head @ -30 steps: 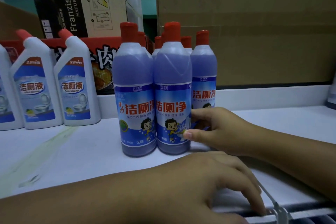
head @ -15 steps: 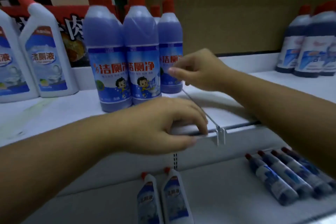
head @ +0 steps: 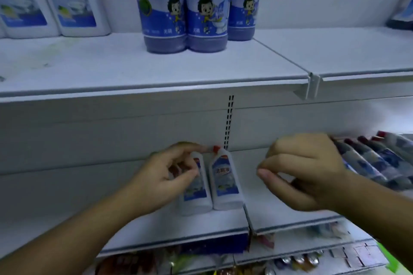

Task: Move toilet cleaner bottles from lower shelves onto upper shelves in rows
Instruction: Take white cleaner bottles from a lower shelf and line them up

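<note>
Currently at pickup, centre frame: left grip (head: 172, 174) apparently clasps a white bottle (head: 196, 195); right grip (head: 301, 169) relaxed, empty. Next: lift to upper shelf (head: 223, 69).

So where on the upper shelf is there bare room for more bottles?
On the upper shelf the whole front strip is bare, and there is a narrow gap between the white bottles and the purple bottles. Right of the divider it is bare up to a dark bottle at the far edge. It is crowded at the back, left and centre.
</note>
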Demonstrator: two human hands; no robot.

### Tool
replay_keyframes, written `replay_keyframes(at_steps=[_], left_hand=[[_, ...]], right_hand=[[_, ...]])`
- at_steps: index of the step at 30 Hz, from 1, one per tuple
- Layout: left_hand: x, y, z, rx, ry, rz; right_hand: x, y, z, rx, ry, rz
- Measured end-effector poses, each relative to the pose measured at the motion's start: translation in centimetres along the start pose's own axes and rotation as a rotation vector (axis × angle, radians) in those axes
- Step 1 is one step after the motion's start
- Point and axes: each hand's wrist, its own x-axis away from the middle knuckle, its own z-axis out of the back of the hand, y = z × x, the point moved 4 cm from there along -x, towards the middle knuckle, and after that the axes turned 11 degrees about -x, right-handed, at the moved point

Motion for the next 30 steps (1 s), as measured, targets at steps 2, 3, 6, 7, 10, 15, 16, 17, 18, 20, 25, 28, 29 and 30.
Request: replay_keyframes(at_steps=[2, 3, 6, 7, 10, 15, 16, 17, 18, 20, 25, 28, 29, 30], left_hand=[[-0.4, -4.9, -2.3, -0.053, -0.057, 0.254], [-0.6, -7.0, -3.6, -0.106, -0.111, 0.363], [-0.8, -12.0, -6.9, -0.178, -0.204, 0.638], [-0.9, -13.1, -8.1, -0.116, -0.212, 0.698], [-1.1, -14.2, -11.0, 0.084, -0.205, 0.864], [-2.2, -16.4, -13.4, 0.091, -0.083, 0.961], [-2.4, -16.0, -13.3, 0.090, -0.075, 0.979], [-2.3, -16.0, -13.4, 0.094, -0.081, 1.008], [-2.2, -15.6, -13.4, 0.099, -0.086, 1.040], [-1.5, -15.9, -14.1, 0.157, -0.070, 1.134], [0.9, -15.0, -15.0, 0.316, 0.120, 1.203], [3.9, -13.4, -14.1, 0.326, 0.179, 1.213], [5.4, -12.9, -13.5, 0.336, 0.221, 1.217], [7.1, -12.3, -12.4, 0.356, 0.275, 1.216]], right_hand=[[1.7, 5.3, -4.1, -0.044, -0.118, -0.346], [3.2, 8.5, -6.3, -0.056, -0.194, -0.614], [8.9, 15.4, -12.4, -0.145, -0.387, -1.274], [10.1, 16.3, -14.0, -0.261, -0.355, -1.421], [11.4, 16.4, -17.8, -0.590, -0.260, -1.647], [10.9, 16.1, -21.6, -0.498, -0.458, -1.473], [10.9, 16.4, -21.7, -0.488, -0.460, -1.457], [10.9, 16.7, -21.6, -0.516, -0.443, -1.479], [11.1, 17.0, -21.5, -0.572, -0.401, -1.516], [11.4, 17.8, -21.4, -0.666, -0.360, -1.568], [10.7, 18.8, -22.2, -0.779, -0.391, -1.558], [9.7, 19.2, -22.7, -0.815, -0.405, -1.507], [9.4, 19.1, -22.9, -0.832, -0.414, -1.492], [8.8, 18.8, -23.0, -0.860, -0.415, -1.469]])
